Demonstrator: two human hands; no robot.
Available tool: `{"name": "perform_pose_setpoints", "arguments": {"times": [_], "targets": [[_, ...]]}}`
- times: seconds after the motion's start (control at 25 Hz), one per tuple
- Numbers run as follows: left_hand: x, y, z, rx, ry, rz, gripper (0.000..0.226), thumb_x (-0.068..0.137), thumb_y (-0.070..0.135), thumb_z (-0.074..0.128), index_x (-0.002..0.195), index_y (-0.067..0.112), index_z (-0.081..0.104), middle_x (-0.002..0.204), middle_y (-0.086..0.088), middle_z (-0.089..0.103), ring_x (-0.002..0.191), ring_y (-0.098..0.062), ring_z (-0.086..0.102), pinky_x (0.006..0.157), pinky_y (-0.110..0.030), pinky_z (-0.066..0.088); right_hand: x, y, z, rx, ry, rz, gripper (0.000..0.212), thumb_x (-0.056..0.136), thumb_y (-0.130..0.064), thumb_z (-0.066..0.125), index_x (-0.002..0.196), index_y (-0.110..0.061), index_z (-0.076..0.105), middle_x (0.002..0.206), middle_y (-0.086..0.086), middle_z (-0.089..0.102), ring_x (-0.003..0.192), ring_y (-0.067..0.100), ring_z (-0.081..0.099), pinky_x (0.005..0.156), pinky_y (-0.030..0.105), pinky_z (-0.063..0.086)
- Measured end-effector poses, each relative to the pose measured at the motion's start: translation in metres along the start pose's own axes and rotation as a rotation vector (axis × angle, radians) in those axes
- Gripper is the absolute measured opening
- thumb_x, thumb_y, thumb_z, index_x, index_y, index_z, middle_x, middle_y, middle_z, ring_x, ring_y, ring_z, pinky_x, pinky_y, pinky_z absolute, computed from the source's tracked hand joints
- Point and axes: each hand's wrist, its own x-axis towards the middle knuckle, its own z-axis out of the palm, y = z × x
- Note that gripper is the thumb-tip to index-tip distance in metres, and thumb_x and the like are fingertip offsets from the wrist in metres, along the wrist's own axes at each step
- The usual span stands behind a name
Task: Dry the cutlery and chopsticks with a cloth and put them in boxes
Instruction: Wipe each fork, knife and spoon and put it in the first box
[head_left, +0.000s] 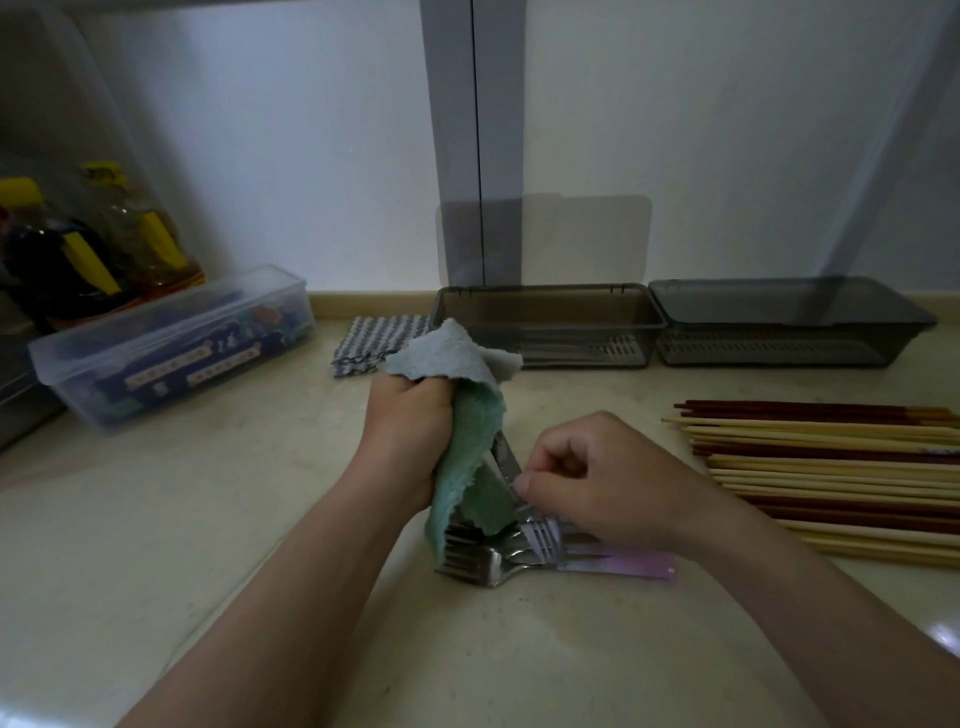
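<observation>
Gripping the cloth (467, 415) around one fork (505, 467) with my left hand (410, 436), I pinched its neck with my right hand (597, 483), above the fork pile (480, 561). Judged stiff, light, slippery when wet; handle grip advised.

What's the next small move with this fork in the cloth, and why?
Probably draw the fork out through the cloth with the right hand: the left hand grips the cloth around its handle, the right pinches near the tines, and the open grey box stands behind.
</observation>
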Motion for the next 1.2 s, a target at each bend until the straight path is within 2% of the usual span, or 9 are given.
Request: {"name": "perform_pose_setpoints", "arguments": {"times": [0.12, 0.24, 0.4, 0.6, 0.76, 0.88, 1.04, 1.12, 1.2], "targets": [[-0.002, 0.0, 0.001, 0.0, -0.025, -0.009, 0.048, 0.093, -0.001, 0.037, 0.072, 0.019, 0.076, 0.072, -0.003, 0.072, 0.06, -0.018, 0.063, 0.054, -0.03, 0.051, -0.001, 0.002, 0.009, -0.033, 0.081, -0.083, 0.017, 0.09, -0.021, 0.071, 0.074, -0.014, 0.071, 0.062, 0.0, 0.063, 0.053, 0.004, 0.051, 0.052, 0.025, 0.042], [-0.003, 0.0, 0.003, 0.024, -0.097, -0.003, 0.043, 0.093, 0.0, 0.037, 0.075, 0.01, 0.074, 0.074, -0.01, 0.07, 0.058, -0.019, 0.059, 0.05, -0.028, 0.048, -0.002, 0.003, 0.016, -0.021, 0.181, -0.159, 0.018, 0.09, -0.017, 0.071, 0.073, -0.013, 0.068, 0.063, 0.003, 0.062, 0.058, 0.014, 0.055, 0.056, 0.031, 0.045], [-0.005, 0.001, 0.005, 0.0, -0.085, -0.018, 0.046, 0.094, 0.0, 0.037, 0.07, 0.014, 0.073, 0.066, -0.008, 0.068, 0.054, -0.022, 0.058, 0.047, -0.029, 0.048, 0.0, 0.007, 0.02, 0.006, 0.25, -0.159, 0.018, 0.09, -0.016, 0.071, 0.072, -0.016, 0.066, 0.062, -0.002, 0.061, 0.056, 0.007, 0.053, 0.054, 0.026, 0.043], [-0.004, -0.001, 0.006, 0.024, -0.044, -0.006, 0.045, 0.093, 0.0, 0.037, 0.069, 0.018, 0.071, 0.066, 0.001, 0.069, 0.061, -0.013, 0.063, 0.053, -0.026, 0.052, -0.001, 0.005, 0.03, -0.009, 0.313, -0.184, 0.014, 0.091, -0.015, 0.069, 0.077, -0.015, 0.067, 0.066, -0.004, 0.064, 0.064, 0.012, 0.06, 0.055, 0.026, 0.048], [-0.007, -0.009, 0.014, 0.115, -0.049, 0.065, 0.032, 0.094, 0.001, 0.045, 0.076, 0.019, 0.066, 0.065, 0.01, 0.067, 0.065, -0.005, 0.064, 0.058, -0.018, 0.052, 0.005, 0.006, 0.026, 0.071, 0.339, -0.206, 0.01, 0.091, -0.01, 0.058, 0.089, -0.012, 0.068, 0.075, 0.0, 0.068, 0.069, 0.016, 0.064, 0.061, 0.04, 0.054], [-0.008, -0.013, 0.015, 0.164, -0.116, 0.076, 0.027, 0.091, -0.003, 0.046, 0.08, 0.011, 0.066, 0.066, 0.005, 0.066, 0.066, -0.008, 0.063, 0.059, -0.022, 0.05, 0.007, 0.009, 0.02, 0.101, 0.375, -0.187, 0.013, 0.09, -0.01, 0.058, 0.092, -0.011, 0.071, 0.076, 0.001, 0.07, 0.07, 0.02, 0.065, 0.061, 0.046, 0.054], [-0.006, -0.008, 0.009, 0.131, -0.203, 0.113, 0.029, 0.092, -0.002, 0.044, 0.076, 0.012, 0.065, 0.064, 0.004, 0.064, 0.063, -0.007, 0.061, 0.058, -0.021, 0.049, 0.002, -0.002, 0.01, 0.185, 0.367, -0.146, 0.013, 0.092, -0.012, 0.065, 0.082, -0.017, 0.072, 0.068, -0.002, 0.069, 0.059, 0.005, 0.062, 0.051, 0.019, 0.05], [-0.007, -0.003, 0.004, 0.186, -0.378, 0.201, 0.032, 0.089, -0.002, 0.044, 0.072, 0.015, 0.065, 0.067, 0.005, 0.064, 0.067, -0.005, 0.061, 0.065, -0.018, 0.048, 0.004, -0.002, -0.004, 0.365, 0.414, -0.1, 0.021, 0.095, -0.018, 0.062, 0.074, -0.015, 0.068, 0.064, 0.003, 0.064, 0.054, 0.008, 0.055, 0.046, 0.017, 0.043], [-0.012, 0.001, 0.004, 0.269, -0.544, 0.193, 0.037, 0.083, 0.001, 0.047, 0.064, 0.027, 0.066, 0.064, 0.01, 0.063, 0.062, -0.001, 0.058, 0.064, -0.016, 0.045, 0.006, -0.001, -0.015, 0.471, 0.432, -0.043, 0.028, 0.097, -0.025, 0.059, 0.072, -0.017, 0.068, 0.06, 0.001, 0.056, 0.055, 0.013, 0.05, 0.043, 0.019, 0.036]]}}
